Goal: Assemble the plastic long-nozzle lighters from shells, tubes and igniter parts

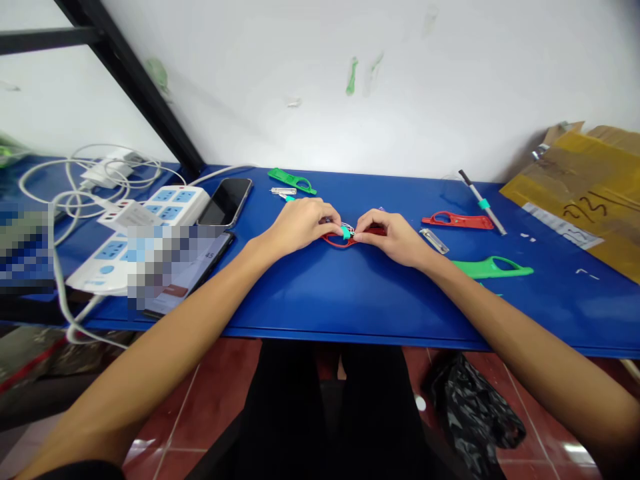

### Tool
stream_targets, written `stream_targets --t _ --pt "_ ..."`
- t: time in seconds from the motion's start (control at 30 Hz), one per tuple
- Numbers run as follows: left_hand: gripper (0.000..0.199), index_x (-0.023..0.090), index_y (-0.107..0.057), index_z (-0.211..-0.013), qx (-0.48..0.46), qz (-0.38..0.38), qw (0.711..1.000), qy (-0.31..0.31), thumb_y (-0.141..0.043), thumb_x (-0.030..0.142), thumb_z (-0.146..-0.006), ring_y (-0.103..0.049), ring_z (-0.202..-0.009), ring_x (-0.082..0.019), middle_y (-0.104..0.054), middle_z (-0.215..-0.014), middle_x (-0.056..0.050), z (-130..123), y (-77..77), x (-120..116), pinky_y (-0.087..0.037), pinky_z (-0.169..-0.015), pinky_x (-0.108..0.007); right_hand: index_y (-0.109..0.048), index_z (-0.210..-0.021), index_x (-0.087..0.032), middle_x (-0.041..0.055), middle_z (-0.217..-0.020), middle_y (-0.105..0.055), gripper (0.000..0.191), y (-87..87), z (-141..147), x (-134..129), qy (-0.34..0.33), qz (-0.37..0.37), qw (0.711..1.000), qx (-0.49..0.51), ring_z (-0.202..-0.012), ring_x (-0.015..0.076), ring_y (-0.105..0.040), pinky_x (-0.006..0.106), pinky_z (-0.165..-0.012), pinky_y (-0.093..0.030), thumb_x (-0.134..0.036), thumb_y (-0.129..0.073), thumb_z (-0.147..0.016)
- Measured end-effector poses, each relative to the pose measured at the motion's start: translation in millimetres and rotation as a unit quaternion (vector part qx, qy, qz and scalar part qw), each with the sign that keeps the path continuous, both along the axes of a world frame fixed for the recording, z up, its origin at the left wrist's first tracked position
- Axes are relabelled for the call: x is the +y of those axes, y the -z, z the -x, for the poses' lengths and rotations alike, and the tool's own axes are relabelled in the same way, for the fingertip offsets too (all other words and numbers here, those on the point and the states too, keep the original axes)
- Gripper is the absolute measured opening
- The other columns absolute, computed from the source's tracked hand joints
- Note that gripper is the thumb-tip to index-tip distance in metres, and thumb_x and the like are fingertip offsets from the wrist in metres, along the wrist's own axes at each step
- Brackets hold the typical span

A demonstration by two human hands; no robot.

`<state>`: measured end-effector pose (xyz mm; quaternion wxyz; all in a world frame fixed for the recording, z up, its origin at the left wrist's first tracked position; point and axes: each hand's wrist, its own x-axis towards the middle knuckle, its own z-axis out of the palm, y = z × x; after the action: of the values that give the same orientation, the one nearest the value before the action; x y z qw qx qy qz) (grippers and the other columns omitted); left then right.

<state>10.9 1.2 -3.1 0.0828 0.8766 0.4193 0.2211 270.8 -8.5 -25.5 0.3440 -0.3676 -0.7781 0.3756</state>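
At the middle of the desk, my left hand (309, 223) pinches a small teal piece (346, 232) between thumb and fingers. My right hand (393, 237) closes its thumb and index finger at the right end of the same piece. Thin pale metal parts show just above it, partly hidden by the fingers. Beneath both hands lies a red plastic piece (340, 244) with an oval loop; its rest is covered by my right hand.
A green looped plastic piece (493, 267), a red one (463, 220), a metal clip (434, 241) and a pen (483, 202) lie right. Another green piece (293, 180) lies behind. Left are a phone (226, 201), a tablet (200, 273) and power strips (113, 257). A cardboard box (580, 193) stands right.
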Motion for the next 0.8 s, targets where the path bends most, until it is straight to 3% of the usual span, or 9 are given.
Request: stream_targets --t 0.13,0.6,0.8 --pt "0.018 0.027 -0.086 -0.097 0.019 -0.005 1.0 0.003 -0.073 0.038 -0.103 -0.072 -0.09 -0.02 -0.082 -0.099 -0.003 1.7 -0.8 -0.4 -0.043 -0.074 -0.031 -0.074 -0.087 -0.025 0.0052 -0.1 -0.076 0.029 3.0 1.8 -1.1 0.005 -0.041 0.999 -0.002 -0.094 0.0237 -0.07 0.043 -0.094 -0.055 -0.052 -0.08 -0.095" --pt "0.017 0.027 -0.087 -0.093 -0.021 0.012 1.0 0.016 -0.074 0.035 -0.101 -0.074 -0.088 -0.02 -0.084 -0.098 -0.003 0.6 2.0 -0.6 -0.046 -0.075 -0.032 -0.077 -0.085 -0.027 0.0059 -0.105 -0.078 0.03 4.1 1.2 -2.2 0.004 -0.034 0.999 -0.006 -0.097 0.0257 -0.071 0.048 -0.098 -0.056 -0.056 -0.081 -0.093" --pt "0.012 0.027 -0.087 -0.092 -0.022 0.036 0.999 -0.012 -0.078 0.033 -0.097 -0.074 -0.084 -0.02 -0.084 -0.096 -0.002 -0.4 1.5 0.5 -0.046 -0.073 -0.032 -0.077 -0.086 -0.027 0.0058 -0.105 -0.077 0.025 4.1 2.0 -3.4 0.007 -0.05 0.999 -0.018 -0.096 0.0251 -0.07 0.046 -0.096 -0.055 -0.05 -0.08 -0.094"
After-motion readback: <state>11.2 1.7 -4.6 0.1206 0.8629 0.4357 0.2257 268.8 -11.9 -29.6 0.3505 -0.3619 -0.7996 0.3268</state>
